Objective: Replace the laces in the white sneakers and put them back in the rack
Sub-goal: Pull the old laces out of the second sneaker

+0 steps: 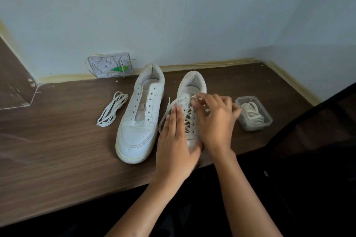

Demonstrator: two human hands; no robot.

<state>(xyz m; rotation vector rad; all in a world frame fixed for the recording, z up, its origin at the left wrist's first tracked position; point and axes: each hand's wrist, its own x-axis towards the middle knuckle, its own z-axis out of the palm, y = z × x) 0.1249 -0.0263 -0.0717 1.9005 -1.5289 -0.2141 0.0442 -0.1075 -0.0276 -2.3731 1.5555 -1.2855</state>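
Two white sneakers stand side by side on the brown table (57, 150), toes toward me. The left sneaker (140, 117) has bare eyelets and no lace. The right sneaker (192, 86) carries a white lace (163, 119) crossed through its eyelets, with one loose end trailing off its left side. My left hand (173, 140) lies flat with straight fingers along the right sneaker's left side and toe. My right hand (215, 119) hovers over the upper eyelets and pinches the lace near the tongue; its fingers are blurred. A loose bundled lace (112, 109) lies left of the sneakers.
A clear plastic box (266, 121) with coiled laces inside sits right of the sneakers. A grey wall plate with green wiring (109, 67) leans at the back wall. A dark chair edge (317, 131) rises at right. The table's front edge runs below my forearms.
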